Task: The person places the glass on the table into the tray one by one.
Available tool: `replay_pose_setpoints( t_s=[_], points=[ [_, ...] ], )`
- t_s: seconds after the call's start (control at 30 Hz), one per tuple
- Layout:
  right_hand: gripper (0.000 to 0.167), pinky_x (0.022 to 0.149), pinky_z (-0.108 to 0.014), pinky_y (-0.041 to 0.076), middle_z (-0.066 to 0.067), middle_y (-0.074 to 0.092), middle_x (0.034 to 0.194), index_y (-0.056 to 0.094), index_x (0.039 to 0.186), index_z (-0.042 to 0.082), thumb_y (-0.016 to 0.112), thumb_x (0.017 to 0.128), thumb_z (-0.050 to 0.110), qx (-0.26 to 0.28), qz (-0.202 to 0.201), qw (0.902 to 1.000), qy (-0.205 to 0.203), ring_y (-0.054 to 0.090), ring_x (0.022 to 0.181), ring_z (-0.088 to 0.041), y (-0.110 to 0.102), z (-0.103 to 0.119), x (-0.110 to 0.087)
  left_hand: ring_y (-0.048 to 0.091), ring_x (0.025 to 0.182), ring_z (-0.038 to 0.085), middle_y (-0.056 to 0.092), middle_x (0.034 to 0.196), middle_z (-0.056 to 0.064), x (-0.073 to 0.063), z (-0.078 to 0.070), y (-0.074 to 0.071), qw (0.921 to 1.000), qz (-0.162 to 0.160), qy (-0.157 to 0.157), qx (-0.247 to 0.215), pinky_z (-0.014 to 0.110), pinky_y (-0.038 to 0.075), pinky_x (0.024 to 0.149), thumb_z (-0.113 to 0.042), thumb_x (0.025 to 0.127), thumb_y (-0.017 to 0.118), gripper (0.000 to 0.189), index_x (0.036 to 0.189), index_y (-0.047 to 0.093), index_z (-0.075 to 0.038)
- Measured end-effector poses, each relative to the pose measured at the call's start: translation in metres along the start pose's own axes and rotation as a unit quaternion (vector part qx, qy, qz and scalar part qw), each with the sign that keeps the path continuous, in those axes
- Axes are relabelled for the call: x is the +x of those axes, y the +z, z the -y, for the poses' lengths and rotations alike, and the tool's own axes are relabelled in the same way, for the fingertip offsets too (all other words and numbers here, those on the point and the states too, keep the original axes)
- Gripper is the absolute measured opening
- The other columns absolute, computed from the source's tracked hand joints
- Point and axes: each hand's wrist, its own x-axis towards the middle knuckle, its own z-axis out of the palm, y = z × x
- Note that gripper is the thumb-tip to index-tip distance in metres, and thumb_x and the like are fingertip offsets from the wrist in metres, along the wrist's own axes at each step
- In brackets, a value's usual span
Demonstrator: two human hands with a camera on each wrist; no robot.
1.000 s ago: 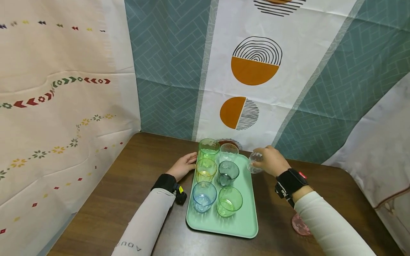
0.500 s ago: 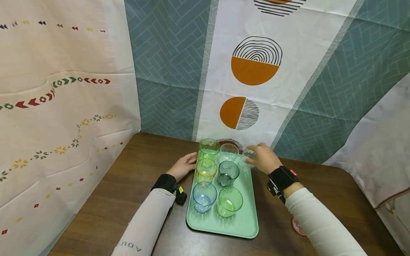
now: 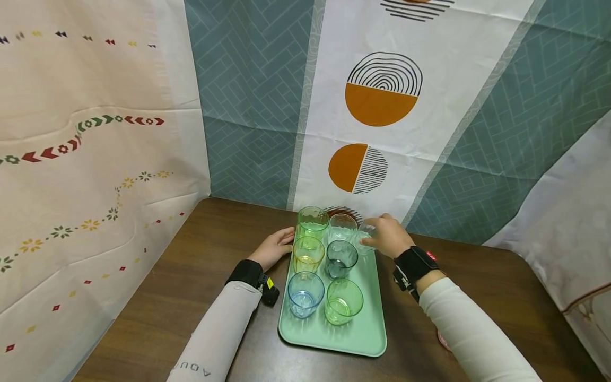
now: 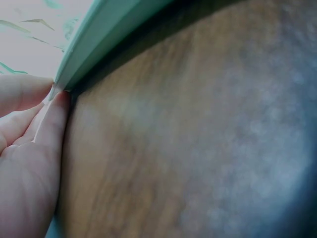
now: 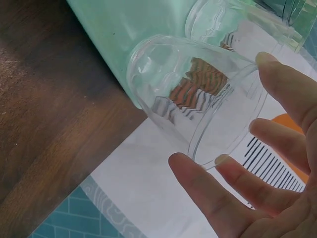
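My right hand (image 3: 389, 237) holds a clear glass (image 5: 163, 99) by its rim, fingertips spread around the edge. The glass base is over the far right corner of the green tray (image 3: 334, 341). Beside it on the tray stands another clear glass (image 3: 342, 225). A tall green glass (image 3: 312, 223), a yellow glass (image 3: 307, 257), a dark grey glass (image 3: 341, 260), a blue glass (image 3: 305, 297) and a light green glass (image 3: 342, 303) fill two rows. At the tray's left edge, my left hand (image 3: 273, 248) pinches the rim between thumb and fingers, as the left wrist view shows.
A pink glass (image 3: 444, 341) is mostly hidden under the right forearm. The brown wooden table (image 3: 191, 270) reaches a patterned cloth (image 3: 248, 159) at the back. A pale cloth (image 3: 95, 212) hangs along the left side.
My right hand has moved left with the clear glass, from beside the tray to its far right corner. The left hand stays at the tray's edge.
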Motion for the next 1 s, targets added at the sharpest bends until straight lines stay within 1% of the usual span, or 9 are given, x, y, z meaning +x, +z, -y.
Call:
replay_pose_setpoints(
  t_s=[0.17,0.37,0.53,0.63,0.8,1.0],
  points=[
    [0.060,0.093,-0.055,0.052,-0.030,0.060,0.129,0.059,0.139,-0.003,0.079,0.090,0.024,-0.003,0.008,0.9999,0.010,0.056,0.118,-0.047,0.000,0.004,0.004,0.029,0.149,0.037,0.031,0.160,0.027,-0.001,-0.001,-0.001,1.0000,0.000,0.005,0.000,0.048,0.031,0.119,0.006,0.103,0.046,0.060,0.157,0.022,0.009],
    [0.059,0.093,-0.055,0.052,-0.031,0.057,0.132,0.057,0.142,-0.003,0.077,0.092,0.023,-0.001,0.029,0.9991,0.032,0.055,0.118,-0.048,-0.002,0.011,0.009,0.030,0.149,0.036,0.032,0.160,0.026,0.002,0.003,-0.002,0.9999,0.000,0.004,-0.010,0.047,0.031,0.119,0.005,0.103,0.048,0.060,0.157,0.023,0.008],
    [0.058,0.096,-0.056,0.051,-0.032,0.056,0.134,0.054,0.144,-0.003,0.074,0.095,0.022,-0.021,0.047,0.9980,0.036,0.053,0.121,-0.049,-0.001,0.013,0.013,0.030,0.149,0.034,0.031,0.161,0.024,0.003,0.005,-0.002,0.9999,0.002,0.000,-0.014,0.046,0.030,0.119,0.004,0.103,0.048,0.061,0.158,0.022,0.006],
    [0.056,0.096,-0.056,0.050,-0.032,0.056,0.133,0.054,0.144,-0.002,0.072,0.096,0.022,-0.028,0.049,0.9977,0.037,0.054,0.121,-0.050,0.000,0.013,0.015,0.030,0.149,0.034,0.031,0.160,0.024,0.002,0.004,-0.002,1.0000,0.002,0.000,-0.009,0.046,0.030,0.119,0.004,0.103,0.048,0.061,0.158,0.022,0.007],
    [0.056,0.097,-0.058,0.049,-0.034,0.054,0.135,0.053,0.145,-0.002,0.071,0.097,0.022,-0.022,0.050,0.9978,0.039,0.053,0.120,-0.052,0.000,0.014,0.015,0.031,0.149,0.033,0.032,0.161,0.024,0.002,0.003,-0.003,0.9999,0.002,-0.004,-0.010,0.045,0.030,0.119,0.004,0.103,0.049,0.061,0.158,0.023,0.006],
    [0.057,0.094,-0.057,0.051,-0.035,0.053,0.134,0.054,0.144,-0.002,0.072,0.096,0.022,-0.011,0.044,0.9985,0.030,0.056,0.116,-0.052,-0.001,0.012,0.012,0.032,0.149,0.033,0.033,0.160,0.024,0.005,0.007,-0.004,0.9999,0.000,-0.002,-0.013,0.045,0.032,0.118,0.003,0.103,0.049,0.060,0.158,0.024,0.006]
  ],
)
